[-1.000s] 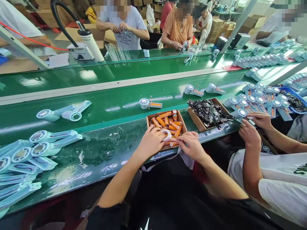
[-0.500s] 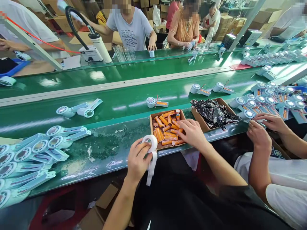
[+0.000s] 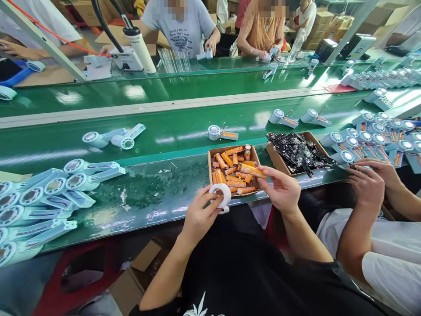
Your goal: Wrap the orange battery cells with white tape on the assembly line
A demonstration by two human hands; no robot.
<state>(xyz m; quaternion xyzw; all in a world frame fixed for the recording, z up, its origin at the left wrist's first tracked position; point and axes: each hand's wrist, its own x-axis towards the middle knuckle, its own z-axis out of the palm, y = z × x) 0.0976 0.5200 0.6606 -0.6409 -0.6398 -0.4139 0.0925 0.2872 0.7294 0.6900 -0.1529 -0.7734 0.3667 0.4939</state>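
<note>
My left hand (image 3: 202, 213) is closed on a roll of white tape (image 3: 224, 193), just in front of the near left corner of a cardboard box (image 3: 210, 169). Inside that box lie several orange cylinders (image 3: 219, 161). Between the thumb and fingers of my right hand (image 3: 281, 186) is one orange cylinder (image 3: 250, 170), raised over the box's right side and tilted slightly. A short end of tape shows under the roll.
Right of the box stands another box with black circuit boards (image 3: 297, 153). A co-worker's hands (image 3: 368, 177) are farther right. Pale blue fan bodies (image 3: 55, 186) are piled at left. More fan parts (image 3: 222, 133) lie on the green belt (image 3: 177, 123).
My right hand has drawn back from the box's contents with an orange cylinder in its fingers. My left hand and the tape roll have shifted right, and the long hanging tape strip no longer shows.
</note>
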